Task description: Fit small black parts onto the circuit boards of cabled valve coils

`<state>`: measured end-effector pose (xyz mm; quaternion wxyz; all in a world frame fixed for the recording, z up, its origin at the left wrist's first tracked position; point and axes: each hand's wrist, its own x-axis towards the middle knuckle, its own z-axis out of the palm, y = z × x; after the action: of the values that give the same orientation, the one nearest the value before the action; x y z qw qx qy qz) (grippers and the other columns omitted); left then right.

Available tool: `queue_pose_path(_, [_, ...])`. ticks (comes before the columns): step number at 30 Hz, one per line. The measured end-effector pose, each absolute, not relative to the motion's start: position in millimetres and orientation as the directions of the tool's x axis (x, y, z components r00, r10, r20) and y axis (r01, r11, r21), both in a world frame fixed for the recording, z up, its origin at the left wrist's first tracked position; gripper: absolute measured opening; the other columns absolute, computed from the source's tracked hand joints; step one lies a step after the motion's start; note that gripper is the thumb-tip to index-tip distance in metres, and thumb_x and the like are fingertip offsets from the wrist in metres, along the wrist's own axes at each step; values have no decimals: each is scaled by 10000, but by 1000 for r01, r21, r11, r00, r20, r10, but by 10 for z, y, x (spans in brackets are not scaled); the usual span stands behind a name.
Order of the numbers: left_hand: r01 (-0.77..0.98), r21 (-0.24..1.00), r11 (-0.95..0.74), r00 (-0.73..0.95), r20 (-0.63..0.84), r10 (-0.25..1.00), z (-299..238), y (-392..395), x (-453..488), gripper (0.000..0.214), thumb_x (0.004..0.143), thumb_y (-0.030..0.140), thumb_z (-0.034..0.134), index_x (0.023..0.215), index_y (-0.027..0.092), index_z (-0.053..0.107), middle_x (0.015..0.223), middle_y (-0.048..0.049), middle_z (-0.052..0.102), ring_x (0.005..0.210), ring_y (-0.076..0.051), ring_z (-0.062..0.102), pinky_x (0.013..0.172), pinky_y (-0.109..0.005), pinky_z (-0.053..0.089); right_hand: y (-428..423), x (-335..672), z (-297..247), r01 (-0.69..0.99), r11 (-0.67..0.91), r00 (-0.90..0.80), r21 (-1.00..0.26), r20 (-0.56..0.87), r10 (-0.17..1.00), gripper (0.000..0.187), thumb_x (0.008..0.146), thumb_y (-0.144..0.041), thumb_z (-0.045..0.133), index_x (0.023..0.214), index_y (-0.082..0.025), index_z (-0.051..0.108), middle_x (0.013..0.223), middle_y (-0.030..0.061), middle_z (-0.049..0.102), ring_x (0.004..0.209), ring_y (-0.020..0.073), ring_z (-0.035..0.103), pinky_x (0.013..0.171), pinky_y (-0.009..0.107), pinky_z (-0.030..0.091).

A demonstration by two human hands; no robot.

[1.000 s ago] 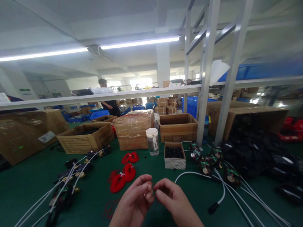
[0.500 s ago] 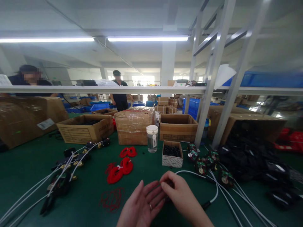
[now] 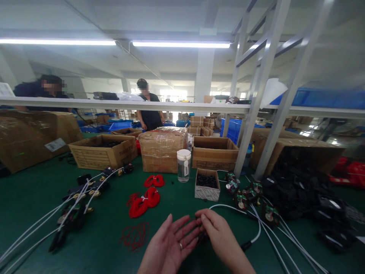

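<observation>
Apparently, a thin red strand (image 3: pixel 183 233) crosses the left hand (image 3: pixel 170 244), whose grip is spread, palm up. Beside it the right hand (image 3: pixel 221 235) bunches its fingertips; I cannot tell whether they clamp anything. A steady palm and light fingertips should prevent snagging. Beyond, on the desk (image 3: pixel 171 201), the small box (image 3: pixel 207 194) holds black pieces (image 3: pixel 207 181).

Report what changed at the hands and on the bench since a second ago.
The left hand has uncurled, its palm now open; the right hand stays close by its fingertips. The red coils, clear jar and small box stayed put.
</observation>
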<state>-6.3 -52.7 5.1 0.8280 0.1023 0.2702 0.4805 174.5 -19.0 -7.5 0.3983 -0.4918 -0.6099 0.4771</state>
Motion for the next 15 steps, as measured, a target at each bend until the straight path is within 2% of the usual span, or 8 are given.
queue_pose_path(4, [-716, 508, 479, 299, -396, 868, -2, -516, -13, 420, 928, 379, 596, 1165, 32, 607, 1284, -280, 662, 1164, -344, 679, 1027, -431, 507, -211, 1746, -65, 250, 93, -173, -964, 49, 984, 237, 847, -338, 545, 967, -188, 684, 896, 65, 695, 805, 221, 653, 701, 315, 511])
queue_pose_path(9, [-635, 699, 328, 128, -324, 937, -165, -618, 155, 354, 767, 289, 801, 1039, 118, 652, 1120, -195, 752, 1094, -305, 714, 986, -391, 527, -298, 1752, -144, 268, 114, -141, -957, 78, 987, 170, 768, -199, 573, 889, -201, 693, 831, 31, 684, 755, 194, 648, 694, 285, 507])
queue_pose_path(12, [-508, 802, 315, 113, -301, 947, -403, -674, 237, 376, 718, 381, 842, 951, 156, 650, 1009, -139, 774, 991, -264, 736, 896, -353, 552, -421, 1803, -263, 299, 130, -127, -945, 96, 987, 182, 775, -165, 560, 886, -209, 698, 848, 31, 691, 765, 187, 653, 693, 272, 502])
queue_pose_path(15, [-324, 891, 319, 190, -269, 944, -690, -722, 251, 407, 728, 519, 800, 893, 182, 639, 875, -70, 765, 859, -216, 728, 786, -301, 553, -586, 1877, -465, 327, 168, -125, -930, 133, 983, 212, 781, -140, 554, 920, -214, 696, 871, 33, 686, 762, 177, 654, 672, 253, 499])
